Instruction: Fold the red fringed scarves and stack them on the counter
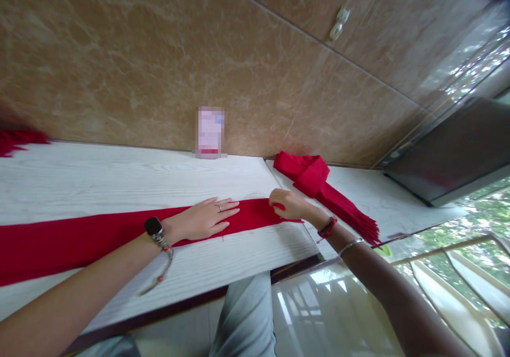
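A long, flat strip of red cloth (95, 237) lay on the white wood-grain surface (119, 171), its long axis running left to right beneath both hands. The left hand (205, 219) rested on it palm down, fingers extended; the right hand (292, 204), curled, was nearer the right end, its grip on the fabric impossible to tell. Beyond lay a folded red fringed scarf (314, 173). The strip's left end was cut off; a pale pink rectangular card (210, 128) was blurred.
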The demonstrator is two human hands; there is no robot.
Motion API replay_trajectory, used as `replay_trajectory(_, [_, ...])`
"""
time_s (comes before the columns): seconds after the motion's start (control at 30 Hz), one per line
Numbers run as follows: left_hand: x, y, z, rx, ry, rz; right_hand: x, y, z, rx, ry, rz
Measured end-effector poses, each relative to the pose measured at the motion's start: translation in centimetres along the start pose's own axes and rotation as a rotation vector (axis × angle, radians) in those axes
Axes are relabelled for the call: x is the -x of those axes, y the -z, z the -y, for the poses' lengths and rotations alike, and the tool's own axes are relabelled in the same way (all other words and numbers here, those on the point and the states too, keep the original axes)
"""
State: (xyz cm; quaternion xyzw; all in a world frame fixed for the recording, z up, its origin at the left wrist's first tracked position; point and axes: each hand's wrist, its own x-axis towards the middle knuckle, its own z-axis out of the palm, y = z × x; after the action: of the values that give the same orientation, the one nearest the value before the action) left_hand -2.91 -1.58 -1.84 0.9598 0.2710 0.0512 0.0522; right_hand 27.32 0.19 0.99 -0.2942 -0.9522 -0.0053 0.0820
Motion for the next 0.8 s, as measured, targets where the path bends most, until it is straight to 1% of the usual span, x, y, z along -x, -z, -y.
replay_trajectory(0.07, [0.0, 0.0, 0.1, 0.006, 0.013, 0.018, -0.4, -0.6, -0.5, 0.016, 0.009, 0.037])
replay_trajectory(0.13, [0.1, 0.1, 0.1, 0.016, 0.016, 0.032, 0.3, -0.9, -1.4, 0.04, 0.011, 0.05])
replay_trajectory(0.27, [0.1, 0.1, 0.1, 0.027, 0.001, 0.001, 3.6, -0.3, -3.4, 0.128, -0.041, 0.075])
replay_trajectory(0.37, [0.2, -0.1, 0.2, 0.026, -0.004, -0.03, 5.6, 0.9, -3.9, 0.195, -0.091, 0.075])
replay_trajectory(0.47, [0.2, -0.3, 0.3, 0.016, 0.003, -0.037, 5.5, 1.6, -2.8, 0.163, -0.104, -0.012])
replay_trajectory(0.53, [0.2, -0.3, 0.3, 0.013, 0.007, -0.037, 4.3, 1.6, -1.4, 0.095, -0.08, -0.071])
replay_trajectory(0.57, [0.2, -0.3, 0.3, 0.014, 0.007, -0.038, 3.6, 1.4, -0.5, 0.058, -0.053, -0.071])
replay_trajectory(0.63, [0.2, -0.4, 0.4, 0.015, 0.005, -0.043, 2.1, 1.0, 0.9, 0.003, 0.016, -0.013])
replay_trajectory(0.7, [0.2, -0.5, 0.5, 0.017, 0.002, -0.046, 1.4, 0.6, 1.6, -0.022, 0.062, 0.07])
replay_trajectory(0.73, [0.2, -0.5, 0.5, 0.018, 0.0, -0.048, 1.5, 0.5, 1.6, -0.021, 0.067, 0.101])
replay_trajectory(0.8, [0.3, -0.7, 0.7, 0.026, -0.011, -0.06, 2.6, 0.5, 0.8, 0.006, 0.042, 0.139])
